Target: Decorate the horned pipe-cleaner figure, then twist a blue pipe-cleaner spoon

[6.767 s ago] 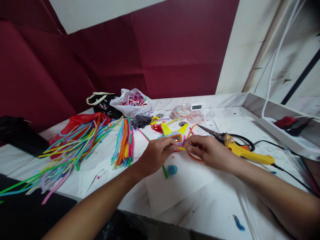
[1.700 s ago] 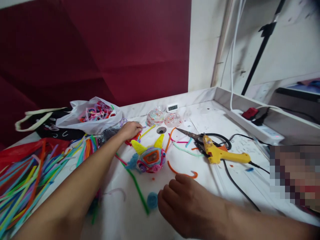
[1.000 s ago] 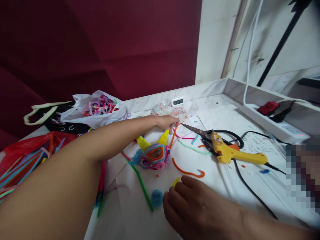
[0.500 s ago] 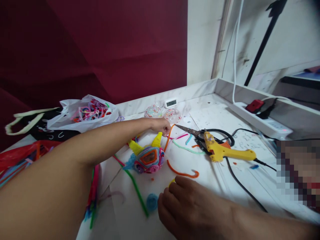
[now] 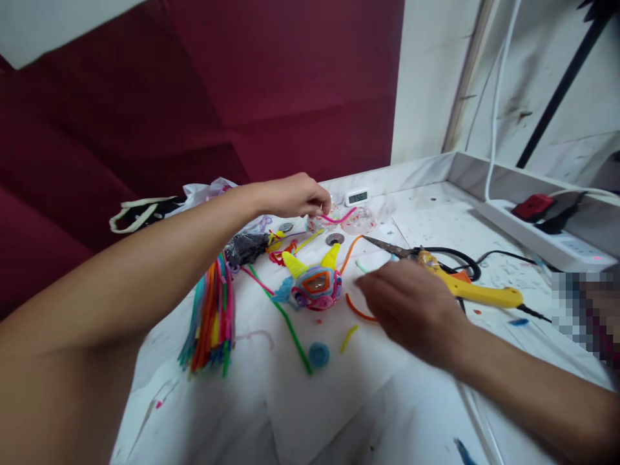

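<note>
My left hand [image 5: 305, 196] reaches to the back of the table, its fingers pinched on a pink pipe cleaner [image 5: 340, 218] raised off the surface. My right hand [image 5: 409, 303], smeared by motion, hovers in front of the black-handled scissors [image 5: 387, 245] and the yellow glue gun [image 5: 489, 292]; its fingers are too blurred to read. Between the hands sits a small pipe-cleaner figure [image 5: 317, 284] with yellow horns and an orange-framed front. Loose orange [image 5: 357, 309], green [image 5: 294, 336] and yellow [image 5: 349, 339] pipe cleaners lie around it, with a blue coil [image 5: 318, 355] in front.
A bundle of coloured pipe cleaners [image 5: 213, 316] lies to the left, before a black plastic bag [image 5: 247, 248]. Clear containers [image 5: 359, 221] and a small digital clock [image 5: 357, 197] stand at the back. A white power strip [image 5: 547, 236] with cables runs along the right edge.
My left hand has lifted a pink pipe cleaner from the table. My right hand has moved forward from the near side towards the scissors, uncovering a yellow piece. The view has shifted left.
</note>
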Tool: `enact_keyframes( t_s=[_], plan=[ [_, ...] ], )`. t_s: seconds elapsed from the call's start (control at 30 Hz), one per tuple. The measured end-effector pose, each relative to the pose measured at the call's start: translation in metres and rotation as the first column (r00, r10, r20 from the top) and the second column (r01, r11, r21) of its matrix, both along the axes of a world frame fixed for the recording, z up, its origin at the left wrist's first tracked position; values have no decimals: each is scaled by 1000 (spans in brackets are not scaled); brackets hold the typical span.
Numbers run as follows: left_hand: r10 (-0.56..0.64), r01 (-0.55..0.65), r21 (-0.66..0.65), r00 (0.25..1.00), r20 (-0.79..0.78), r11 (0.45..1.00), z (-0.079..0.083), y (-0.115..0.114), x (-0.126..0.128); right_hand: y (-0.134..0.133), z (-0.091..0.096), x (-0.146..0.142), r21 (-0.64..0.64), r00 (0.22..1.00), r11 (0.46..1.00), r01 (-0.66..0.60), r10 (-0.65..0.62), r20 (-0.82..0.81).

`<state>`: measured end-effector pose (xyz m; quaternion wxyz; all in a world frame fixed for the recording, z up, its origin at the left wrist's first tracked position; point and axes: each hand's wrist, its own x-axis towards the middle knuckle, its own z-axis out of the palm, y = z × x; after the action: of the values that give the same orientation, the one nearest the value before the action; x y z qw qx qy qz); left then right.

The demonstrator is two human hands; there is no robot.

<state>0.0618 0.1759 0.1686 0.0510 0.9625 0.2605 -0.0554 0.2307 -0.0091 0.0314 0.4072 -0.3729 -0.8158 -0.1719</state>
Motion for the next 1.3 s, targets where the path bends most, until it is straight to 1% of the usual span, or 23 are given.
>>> enact_keyframes(
  t_s=[0.03, 0.07, 0.1, 0.17, 0.23, 0.3, 0.33, 0.4, 0.47, 0.53, 0.6, 0.67, 0.7, 0.77, 0.9, 0.93, 1.0, 1.07, 1.1, 1.13, 1.2, 1.23, 1.3],
  plan=[
    [6, -5, -10, 997, 83, 1000, 6, -14, -6, 3, 6, 5, 32, 998, 999, 16, -14, -55],
    [21, -12, -55, 983, 184, 998, 9, -30, -12, 5, 13, 9, 54, 995, 997, 58, -53, -88],
    [50, -11, -137, 958, 282, 991, 9, -45, -18, 7, 19, 11, 78, 988, 990, 115, -106, -113],
    [159, -12, -310, 877, 453, 951, 5, -75, -26, 10, 29, 13, 88, 983, 986, 145, -133, -130],
    [276, -6, -460, 807, 523, 888, -5, -101, -32, 12, 34, 10, 27, 986, 997, 78, -74, -147],
    [371, 8, -536, 713, 595, 844, -17, -121, -36, 13, 37, 4, -90, 980, 995, -33, 15, -201],
    [412, 16, -569, 672, 615, 822, -23, -128, -39, 14, 37, 0, -153, 970, 985, -83, 45, -239],
    [501, 24, -627, 578, 644, 779, -36, -137, -44, 14, 38, -6, -255, 943, 954, -157, 68, -327],
    [610, 10, -684, 443, 657, 730, -48, -140, -50, 15, 40, -10, -321, 916, 922, -218, 79, -394],
    [686, 6, -726, 323, 652, 688, -61, -141, -56, 16, 41, -14, -368, 897, 888, -276, 100, -431],
    [720, -2, -742, 243, 650, 671, -75, -141, -61, 19, 42, -17, -422, 900, 855, -301, 108, -423],
    [728, -29, -736, 181, 661, 676, -87, -141, -65, 23, 42, -20, -487, 922, 829, -274, 83, -378],
    [729, -42, -734, 163, 664, 678, -93, -141, -66, 25, 40, -21, -519, 934, 818, -250, 61, -353],
    [729, -65, -729, 153, 667, 681, -104, -142, -69, 31, 36, -23, -576, 946, 789, -215, 21, -324],
    [734, -118, -728, 200, 649, 676, -124, -142, -72, 40, 22, -26, -653, 936, 718, -240, -6, -351],
    [727, -136, -717, 209, 654, 684, -128, -142, -72, 41, 19, -27, -664, 936, 706, -245, -6, -352],
    [686, -194, -658, 208, 698, 728, -137, -141, -73, 44, 14, -29, -674, 942, 700, -236, -5, -335],
    [589, -316, -513, 230, 775, 798, -143, -141, -74, 45, 10, -30, -664, 957, 723, -191, -13, -289],
    [517, -383, -402, 269, 813, 831, -146, -141, -74, 46, 9, -30, -649, 964, 743, -163, -22, -266],
    [437, -440, -274, 327, 838, 855, -147, -141, -75, 47, 7, -30, -628, 968, 766, -135, -33, -248],
    [287, -490, -37, 448, 846, 871, -150, -141, -75, 49, 5, -30, -589, 970, 802, -102, -51, -237],
    [228, -489, 49, 490, 841, 871, -150, -142, -76, 50, 4, -30, -576, 968, 812, -99, -55, -245],
    [147, -475, 154, 537, 831, 866, -152, -142, -77, 50, 2, -30, -570, 962, 815, -106, -62, -266]
  ],
)
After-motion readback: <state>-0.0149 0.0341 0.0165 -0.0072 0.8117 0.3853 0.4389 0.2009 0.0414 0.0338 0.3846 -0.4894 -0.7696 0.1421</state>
